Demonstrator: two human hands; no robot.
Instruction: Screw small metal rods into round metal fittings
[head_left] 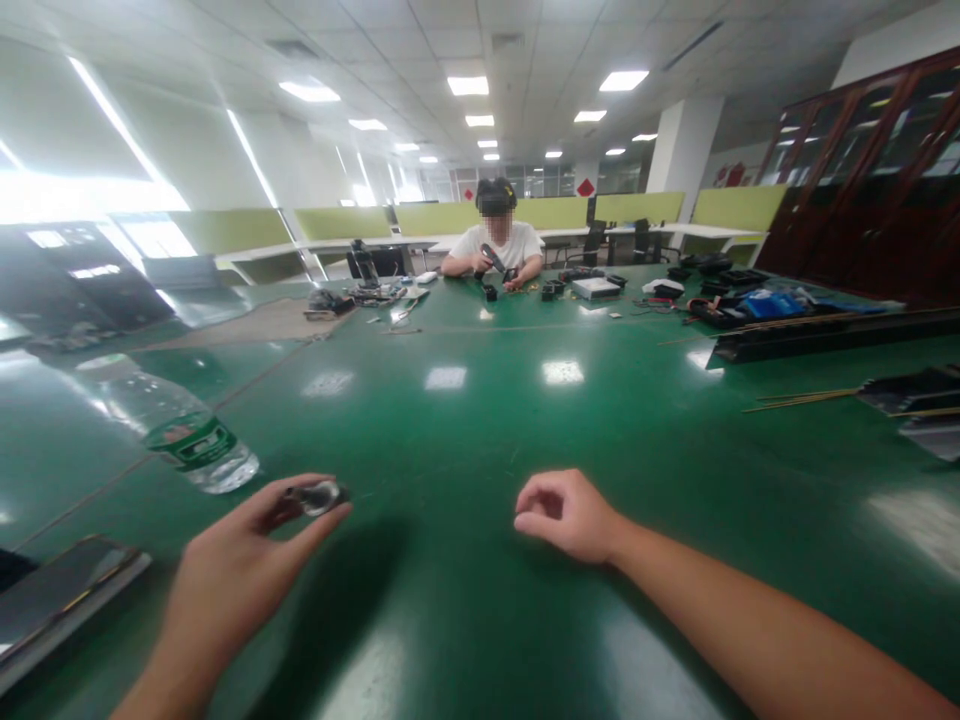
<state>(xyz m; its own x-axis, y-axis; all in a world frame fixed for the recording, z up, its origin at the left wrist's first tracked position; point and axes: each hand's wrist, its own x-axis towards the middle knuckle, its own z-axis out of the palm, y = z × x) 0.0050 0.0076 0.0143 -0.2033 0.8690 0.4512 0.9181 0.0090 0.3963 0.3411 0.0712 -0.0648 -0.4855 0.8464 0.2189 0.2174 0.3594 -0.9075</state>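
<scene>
My left hand (247, 550) is closed, thumb against fingers, around a small dark round part (321, 497) with a shiny, pale middle. It is held up over the green tabletop (450, 440), and its exact kind does not show. Across from it, my right hand (566, 515) is curled close to the table, thumb and index finger meeting in a pinch. Whatever may be between those fingertips is too small or hidden to make out. The two hands are well apart.
A clear water bottle (191, 440) with a green label stands beyond my left hand. A dark flat device (67, 590) lies at the lower left. Opposite, a person (495, 245) holds a dark tool (495, 260). Black trays (810, 335) and thin rods (802, 400) lie at the right.
</scene>
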